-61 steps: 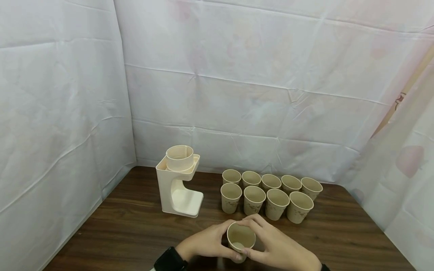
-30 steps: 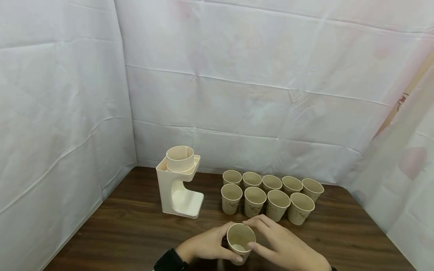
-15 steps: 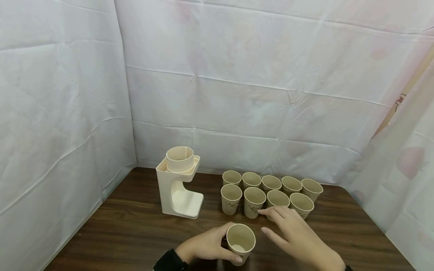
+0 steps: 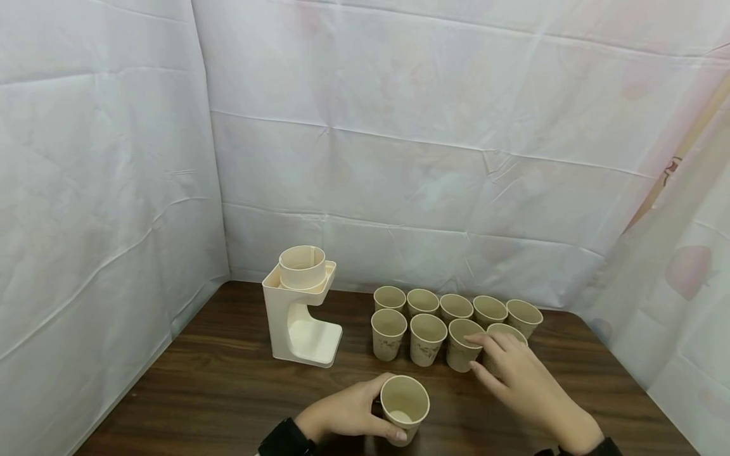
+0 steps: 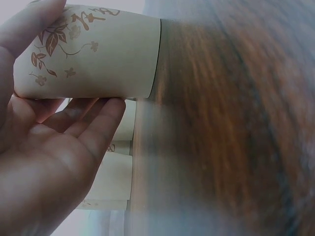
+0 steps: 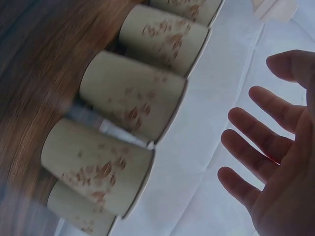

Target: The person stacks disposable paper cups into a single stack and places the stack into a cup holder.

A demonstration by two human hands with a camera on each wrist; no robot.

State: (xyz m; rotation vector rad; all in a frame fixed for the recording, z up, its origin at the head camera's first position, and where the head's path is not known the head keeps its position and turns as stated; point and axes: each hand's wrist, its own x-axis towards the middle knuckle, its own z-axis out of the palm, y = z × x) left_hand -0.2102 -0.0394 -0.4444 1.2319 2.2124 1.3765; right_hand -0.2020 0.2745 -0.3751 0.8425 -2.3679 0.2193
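Note:
My left hand [image 4: 356,405] holds a beige paper cup [image 4: 406,399] upright near the front of the table, thumb on the near side and fingers round the other. The left wrist view shows brown leaf and flower prints on this cup [image 5: 103,54], its base close to the wood. My right hand [image 4: 519,377] is over the right end of the front row of cups, overlapping the rightmost cup [image 4: 507,332] and the rim of the cup [image 4: 463,348] beside it. In the right wrist view its fingers [image 6: 258,132] are spread and apart from the cups.
Several matching cups stand in two rows at the back right, including a front-left cup [image 4: 389,335] and a back-right cup [image 4: 525,313]. A cream dispenser-like stand [image 4: 279,316] with a round top piece is left of them. White cloth [image 4: 365,158] hangs behind the wooden table [image 4: 217,380].
My right hand has let go of the paper cup and moved right and away from me to the front row. My left hand still grips the cup in the same place.

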